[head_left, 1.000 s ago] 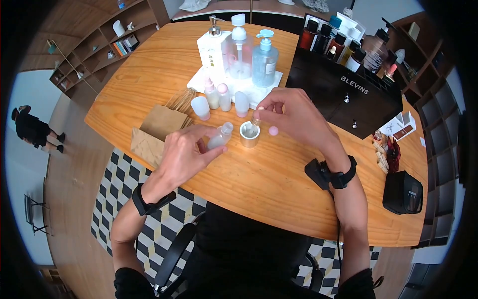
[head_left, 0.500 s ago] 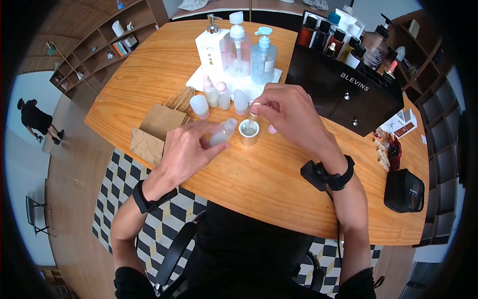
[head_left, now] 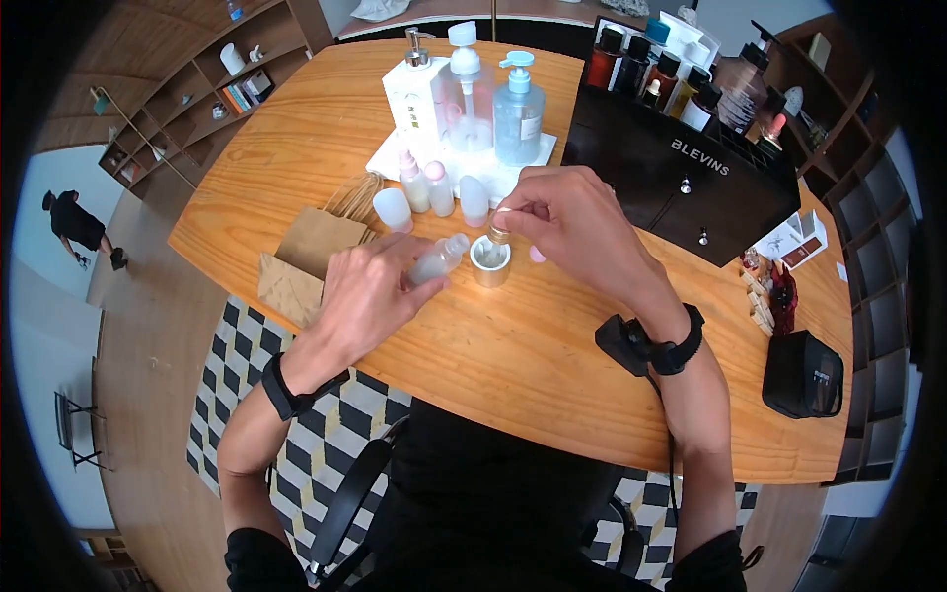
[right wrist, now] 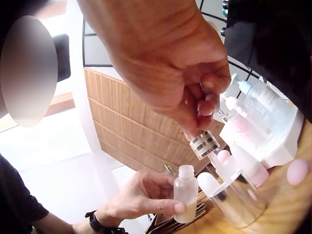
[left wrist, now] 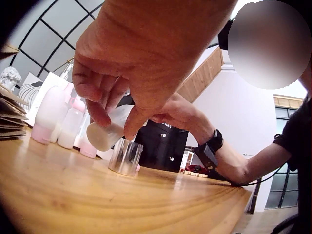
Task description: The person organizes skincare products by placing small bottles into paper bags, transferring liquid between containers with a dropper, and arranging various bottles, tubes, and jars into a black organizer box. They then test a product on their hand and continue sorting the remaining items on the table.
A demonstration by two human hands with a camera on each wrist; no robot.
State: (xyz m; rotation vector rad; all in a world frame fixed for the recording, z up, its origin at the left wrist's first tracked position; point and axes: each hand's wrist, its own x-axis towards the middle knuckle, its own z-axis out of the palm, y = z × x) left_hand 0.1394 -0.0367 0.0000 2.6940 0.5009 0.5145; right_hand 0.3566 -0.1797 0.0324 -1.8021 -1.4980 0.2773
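In the head view my left hand [head_left: 360, 301] holds a small frosted bottle [head_left: 439, 261]. Its neck is uncapped and leans toward a shiny silver cup [head_left: 490, 272] with a white rim. Pale liquid shows low in the bottle [right wrist: 185, 197] in the right wrist view. Thumb and fingertips of my right hand [head_left: 577, 217] pinch a metallic striped cap [right wrist: 204, 145], from which a pale, narrow stem runs down toward the cup's mouth. The cup stands on the table between both hands. A pink egg-shaped piece [right wrist: 298, 171] lies just beside it.
Small pink-and-white bottles [head_left: 437, 189] stand behind the cup, before pump bottles [head_left: 515, 113] on a white tray [head_left: 385, 158]. Paper bags [head_left: 321, 242] lie left. A black cosmetics box [head_left: 641, 163] stands back right; a black pouch [head_left: 801, 375] sits far right. Another person [head_left: 77, 225] is across the room.
My right hand has shifted slightly left, bringing the cap over the cup's far rim. The left hand keeps holding the bottle, which leans a little more. The person in the background has moved.
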